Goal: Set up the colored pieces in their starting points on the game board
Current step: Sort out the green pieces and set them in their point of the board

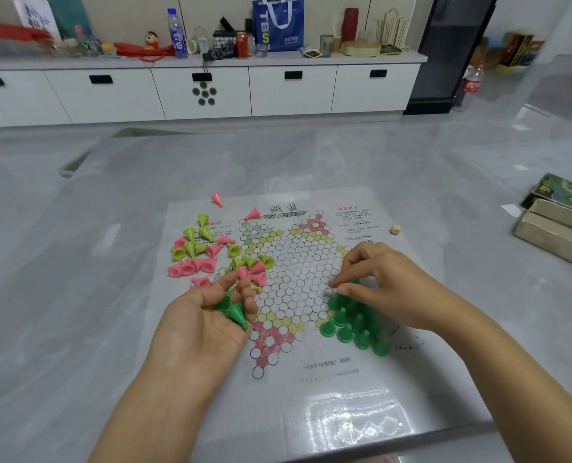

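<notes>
We are partway through filling the green corner of the game board (294, 279). A cluster of dark green pieces (351, 325) stands upright at about four o'clock on the star, tips up, wide bases down on the circles, the group tapering toward the board's centre. Our right hand (374, 282) reaches over them, fingers (339, 279) narrowed together at the inner edge of the cluster; whether they pinch a piece we cannot tell, as the hand hides it. Our left hand (211, 315), palm up at seven o'clock, cups spare green pieces (234, 310) lying on their sides, long axes slanting toward four o'clock, fingers loosely curled around them.

The next move likely calls for passing a spare piece across and standing it on the open circle beside the cluster without knocking its neighbours.

Pink and yellow-green pieces (207, 252) lie tipped at ten o'clock, mostly unsorted. A small die (394, 229) sits at two o'clock on the grey desk (77, 295).
</notes>
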`<state>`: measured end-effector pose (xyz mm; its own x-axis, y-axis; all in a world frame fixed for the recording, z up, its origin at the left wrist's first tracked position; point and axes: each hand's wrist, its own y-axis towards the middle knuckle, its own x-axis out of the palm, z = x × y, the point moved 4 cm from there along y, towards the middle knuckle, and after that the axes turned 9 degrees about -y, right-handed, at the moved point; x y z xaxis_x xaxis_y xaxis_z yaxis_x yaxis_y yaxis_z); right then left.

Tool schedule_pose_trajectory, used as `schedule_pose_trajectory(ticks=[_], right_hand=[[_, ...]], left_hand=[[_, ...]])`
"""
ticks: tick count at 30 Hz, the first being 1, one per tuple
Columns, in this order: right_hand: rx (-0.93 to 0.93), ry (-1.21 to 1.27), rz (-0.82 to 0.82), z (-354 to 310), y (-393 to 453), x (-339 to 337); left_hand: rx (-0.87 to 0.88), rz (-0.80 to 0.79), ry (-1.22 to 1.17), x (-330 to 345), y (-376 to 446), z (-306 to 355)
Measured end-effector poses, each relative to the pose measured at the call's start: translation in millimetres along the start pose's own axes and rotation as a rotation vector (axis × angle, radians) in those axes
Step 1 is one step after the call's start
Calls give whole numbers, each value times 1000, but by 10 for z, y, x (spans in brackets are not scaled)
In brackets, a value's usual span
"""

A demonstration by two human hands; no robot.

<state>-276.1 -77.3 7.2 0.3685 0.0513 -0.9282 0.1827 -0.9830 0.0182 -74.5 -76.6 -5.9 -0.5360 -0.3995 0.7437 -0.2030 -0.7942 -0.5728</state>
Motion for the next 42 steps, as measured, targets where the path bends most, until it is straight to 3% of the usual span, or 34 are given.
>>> schedule_pose_trajectory(ticks=[5,12,42], right_hand=[[29,132,132,-54,-4,-173],[9,-61,16,-91,11,-31],[-10,-115,-1,-123,7,-4]], left_hand=[[-14,-39,20,28,10,-58],[-47,-65,55,-7,37,-60],[-44,-61,90,-26,40,-48]])
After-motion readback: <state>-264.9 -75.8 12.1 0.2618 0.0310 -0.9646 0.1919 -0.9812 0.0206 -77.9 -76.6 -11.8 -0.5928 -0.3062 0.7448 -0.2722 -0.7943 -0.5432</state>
